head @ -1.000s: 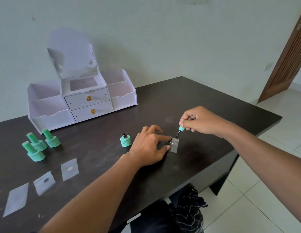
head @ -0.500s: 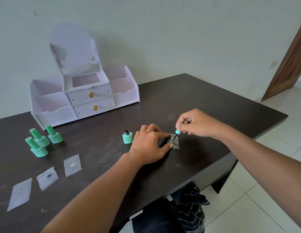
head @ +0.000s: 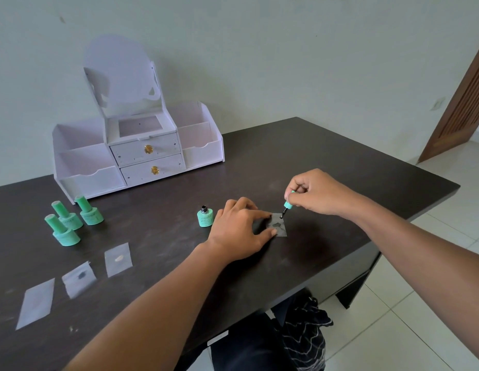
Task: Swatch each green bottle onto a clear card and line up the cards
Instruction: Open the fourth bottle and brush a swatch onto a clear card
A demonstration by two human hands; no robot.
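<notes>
My left hand (head: 241, 228) presses a clear card (head: 279, 226) flat on the dark table (head: 158, 231), thumb and forefinger on its left edge. A dark blot of polish sits on that card. My right hand (head: 316, 192) pinches a green brush cap (head: 288, 203), and the brush tip touches the card's upper part. An uncapped green bottle (head: 205, 216) stands just left of my left hand. Three capped green bottles (head: 72, 220) cluster at the far left. Three clear cards (head: 79, 278) lie in a slanted row at the near left, two with a swatch.
A white desktop organiser (head: 138, 151) with two small drawers and a mirror stands at the back against the wall. The table's right edge (head: 409, 218) drops to a tiled floor. A brown door (head: 463, 103) is at the far right.
The brush tip has come down onto the card and a dark blot has appeared on it. My left hand has stayed on the card; the view has shifted slightly.
</notes>
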